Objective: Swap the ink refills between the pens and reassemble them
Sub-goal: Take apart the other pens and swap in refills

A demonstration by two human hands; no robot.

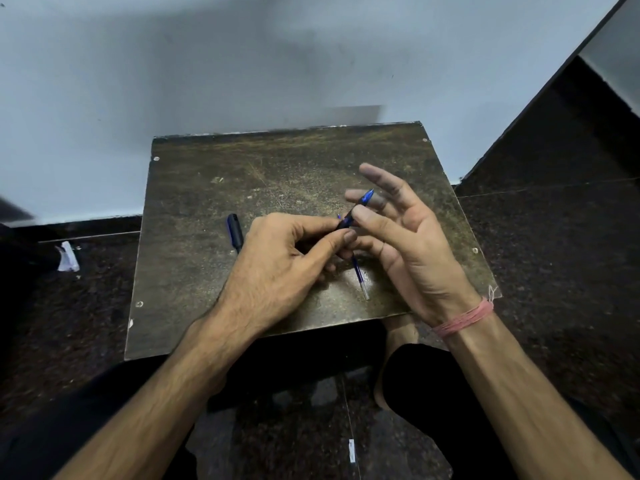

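Bare room — low worn board (207,271) (scuffed), speckled stone floor (554,271).

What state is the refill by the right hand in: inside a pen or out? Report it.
Out. The refill lies bare on the table, no barrel around it, its upper end hidden under the hands. The left hand pinches a separate pen.

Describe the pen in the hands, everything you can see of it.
The pen is a slim blue plastic piece, translucent blue at its upper tip and darker toward the lower end. It tilts up and to the right above the table, touching nothing but fingers. The left hand pinches its lower end between thumb and fingers; the right hand steadies its middle with a fingertip, other fingers spread. Whether a refill is inside cannot be told.
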